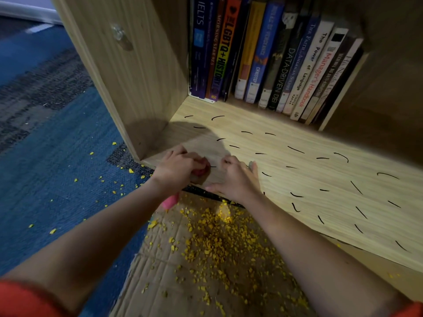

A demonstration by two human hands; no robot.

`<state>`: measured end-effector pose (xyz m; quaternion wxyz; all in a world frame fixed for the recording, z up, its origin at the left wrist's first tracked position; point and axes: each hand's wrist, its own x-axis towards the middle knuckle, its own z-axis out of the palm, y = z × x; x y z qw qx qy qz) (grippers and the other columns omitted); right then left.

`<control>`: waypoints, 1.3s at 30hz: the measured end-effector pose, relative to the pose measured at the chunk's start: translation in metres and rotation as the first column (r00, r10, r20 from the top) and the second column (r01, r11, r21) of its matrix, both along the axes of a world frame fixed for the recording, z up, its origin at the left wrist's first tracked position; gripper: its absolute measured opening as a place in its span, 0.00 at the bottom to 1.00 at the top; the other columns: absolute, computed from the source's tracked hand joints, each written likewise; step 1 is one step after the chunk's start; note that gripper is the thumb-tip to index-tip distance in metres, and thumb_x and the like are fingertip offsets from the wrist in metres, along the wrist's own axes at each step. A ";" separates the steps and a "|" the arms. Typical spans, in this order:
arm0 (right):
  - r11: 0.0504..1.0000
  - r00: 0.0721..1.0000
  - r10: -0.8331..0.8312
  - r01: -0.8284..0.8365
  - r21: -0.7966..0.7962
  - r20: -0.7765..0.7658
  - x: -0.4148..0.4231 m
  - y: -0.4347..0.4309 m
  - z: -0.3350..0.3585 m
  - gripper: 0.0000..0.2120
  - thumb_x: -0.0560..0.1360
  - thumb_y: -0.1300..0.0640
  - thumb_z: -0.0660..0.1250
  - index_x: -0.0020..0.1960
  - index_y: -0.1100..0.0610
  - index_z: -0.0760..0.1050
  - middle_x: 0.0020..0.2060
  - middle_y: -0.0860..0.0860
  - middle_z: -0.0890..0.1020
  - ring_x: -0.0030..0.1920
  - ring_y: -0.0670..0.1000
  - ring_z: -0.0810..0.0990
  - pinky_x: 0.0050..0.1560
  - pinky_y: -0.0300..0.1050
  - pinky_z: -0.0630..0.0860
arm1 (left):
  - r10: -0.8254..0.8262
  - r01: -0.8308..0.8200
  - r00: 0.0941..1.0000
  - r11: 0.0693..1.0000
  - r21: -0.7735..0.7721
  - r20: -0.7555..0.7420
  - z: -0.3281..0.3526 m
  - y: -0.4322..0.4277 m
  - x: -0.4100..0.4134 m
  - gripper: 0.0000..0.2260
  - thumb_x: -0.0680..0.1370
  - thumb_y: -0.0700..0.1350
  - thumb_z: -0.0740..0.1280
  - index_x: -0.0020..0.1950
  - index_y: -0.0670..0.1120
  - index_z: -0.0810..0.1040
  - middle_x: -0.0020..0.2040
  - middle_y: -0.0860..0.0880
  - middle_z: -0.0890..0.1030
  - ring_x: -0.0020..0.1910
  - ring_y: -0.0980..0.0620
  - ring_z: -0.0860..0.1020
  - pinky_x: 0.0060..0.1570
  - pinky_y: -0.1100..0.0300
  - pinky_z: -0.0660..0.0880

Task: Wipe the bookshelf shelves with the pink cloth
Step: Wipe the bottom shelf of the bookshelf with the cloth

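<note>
Left hand (177,168) at the front-left corner of the shelf (309,170), fingers curled tight around the pink cloth (170,200). The cloth is bunched: a bit shows at the fingertips against the shelf, and a tail hangs below the wrist. Right hand (237,179) just beside it, palm down on the shelf edge, fingers loosely spread, holding nothing. Short black marks (341,155) all over the shelf surface. Books (274,56) stand upright in a row at the back. Below the shelf edge lies cardboard (183,282) covered in yellow crumbs (217,243); some are scattered onto the blue carpet (57,179).
</note>
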<state>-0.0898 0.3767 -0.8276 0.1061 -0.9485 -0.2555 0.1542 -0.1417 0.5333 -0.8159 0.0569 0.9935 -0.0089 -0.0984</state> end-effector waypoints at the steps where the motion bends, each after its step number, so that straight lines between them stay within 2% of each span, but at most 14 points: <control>1: 1.000 1.000 0.003 -0.003 -0.001 -0.003 0.000 0.000 0.001 0.39 0.68 0.37 0.70 0.72 0.55 0.64 0.71 0.45 0.64 0.71 0.48 0.62 0.73 0.57 0.43 | 0.042 -0.042 0.999 0.999 -0.013 0.009 0.001 0.000 0.006 0.19 0.80 0.47 0.59 0.71 0.56 0.68 0.71 0.55 0.66 0.65 0.45 0.62 0.63 0.54 0.60; 5: 1.000 1.000 -0.014 0.014 -0.006 -0.020 0.001 0.000 0.001 0.40 0.68 0.38 0.70 0.73 0.55 0.62 0.72 0.45 0.62 0.71 0.48 0.61 0.73 0.57 0.42 | 0.194 -0.195 0.979 0.981 0.009 0.058 0.005 -0.013 0.033 0.17 0.78 0.43 0.59 0.66 0.53 0.73 0.66 0.49 0.73 0.66 0.43 0.64 0.62 0.51 0.62; 9: 1.000 1.000 -0.007 0.007 -0.003 -0.011 -0.001 0.000 0.000 0.40 0.68 0.38 0.70 0.74 0.54 0.61 0.73 0.45 0.61 0.71 0.49 0.61 0.73 0.58 0.43 | 0.017 -0.017 1.000 1.000 -0.002 0.023 0.000 -0.019 0.009 0.18 0.80 0.48 0.58 0.71 0.56 0.68 0.71 0.55 0.68 0.66 0.45 0.62 0.63 0.55 0.60; 11: 1.000 1.000 -0.004 0.004 -0.001 0.001 0.000 -0.001 -0.001 0.40 0.68 0.38 0.70 0.73 0.54 0.62 0.73 0.45 0.61 0.71 0.49 0.62 0.73 0.58 0.44 | -0.025 0.026 1.000 0.999 -0.019 0.011 -0.003 -0.016 -0.005 0.20 0.80 0.46 0.58 0.73 0.58 0.64 0.73 0.58 0.63 0.66 0.47 0.61 0.64 0.57 0.59; 13: 1.000 1.000 -0.010 0.010 0.003 -0.002 0.000 -0.001 -0.002 0.41 0.68 0.38 0.70 0.73 0.55 0.61 0.73 0.45 0.61 0.71 0.49 0.62 0.73 0.59 0.44 | 0.045 -0.044 0.998 0.998 -0.034 0.034 -0.004 -0.014 -0.003 0.20 0.80 0.46 0.58 0.72 0.58 0.65 0.72 0.57 0.65 0.66 0.47 0.62 0.64 0.56 0.61; 16: 1.000 1.000 -0.007 0.007 0.016 -0.006 0.000 0.000 -0.002 0.41 0.68 0.37 0.70 0.73 0.54 0.61 0.73 0.45 0.61 0.71 0.48 0.61 0.73 0.59 0.44 | 0.211 -0.209 0.975 0.977 -0.039 0.062 -0.002 -0.017 0.022 0.17 0.79 0.43 0.61 0.67 0.53 0.72 0.67 0.50 0.72 0.65 0.44 0.65 0.63 0.52 0.63; 18: 0.999 1.000 -0.012 0.013 0.046 -0.015 -0.001 -0.002 -0.002 0.40 0.68 0.38 0.70 0.73 0.54 0.62 0.73 0.45 0.61 0.71 0.48 0.61 0.73 0.59 0.43 | 0.236 -0.235 0.968 0.972 -0.029 0.081 0.000 -0.021 0.032 0.16 0.77 0.43 0.63 0.65 0.51 0.74 0.65 0.49 0.74 0.65 0.44 0.65 0.63 0.51 0.64; 23: 0.999 1.000 -0.011 0.011 0.037 0.002 0.000 -0.003 -0.004 0.40 0.68 0.38 0.70 0.73 0.53 0.62 0.73 0.45 0.61 0.71 0.48 0.61 0.73 0.59 0.43 | -0.051 0.051 0.999 0.998 -0.044 0.004 -0.008 -0.013 0.007 0.19 0.79 0.46 0.61 0.70 0.57 0.68 0.71 0.57 0.66 0.66 0.47 0.62 0.66 0.55 0.59; 25: 0.999 1.000 -0.021 0.021 0.047 -0.006 0.000 -0.003 -0.005 0.42 0.66 0.36 0.70 0.73 0.54 0.62 0.72 0.44 0.62 0.71 0.47 0.61 0.73 0.59 0.42 | -0.045 0.046 0.999 0.997 -0.067 0.012 -0.011 -0.003 0.006 0.20 0.79 0.48 0.61 0.71 0.59 0.67 0.72 0.59 0.65 0.65 0.48 0.62 0.65 0.57 0.60; 30: 0.997 0.999 -0.026 0.027 0.066 -0.021 0.000 -0.004 -0.005 0.41 0.67 0.38 0.71 0.73 0.55 0.63 0.73 0.44 0.61 0.72 0.46 0.59 0.73 0.59 0.41 | 0.204 -0.199 0.975 0.978 -0.062 0.086 -0.008 -0.013 0.032 0.19 0.78 0.43 0.61 0.68 0.56 0.72 0.68 0.52 0.72 0.66 0.44 0.64 0.63 0.50 0.62; 32: 0.997 0.999 -0.031 0.033 0.065 -0.031 -0.001 -0.003 -0.004 0.41 0.67 0.39 0.71 0.73 0.54 0.62 0.74 0.44 0.60 0.72 0.47 0.59 0.73 0.59 0.40 | 0.168 -0.167 0.982 0.986 -0.021 0.092 -0.005 -0.019 0.030 0.18 0.78 0.43 0.62 0.68 0.55 0.72 0.68 0.52 0.71 0.66 0.44 0.64 0.63 0.51 0.62; 36: 0.999 1.000 -0.017 0.018 0.042 -0.006 0.000 -0.003 -0.004 0.41 0.67 0.37 0.71 0.73 0.53 0.62 0.73 0.44 0.60 0.72 0.47 0.59 0.73 0.59 0.42 | -0.052 0.054 0.998 0.998 -0.044 0.041 -0.007 -0.012 0.003 0.20 0.80 0.45 0.60 0.70 0.60 0.68 0.71 0.59 0.66 0.66 0.48 0.61 0.65 0.56 0.59; 39: 0.999 1.000 -0.013 0.014 0.047 -0.008 0.001 -0.003 -0.005 0.42 0.66 0.36 0.70 0.73 0.54 0.62 0.74 0.44 0.59 0.72 0.47 0.59 0.73 0.60 0.42 | -0.043 0.043 0.999 0.999 0.011 0.032 -0.007 -0.001 0.011 0.21 0.79 0.47 0.61 0.71 0.60 0.65 0.72 0.58 0.65 0.67 0.47 0.62 0.66 0.54 0.60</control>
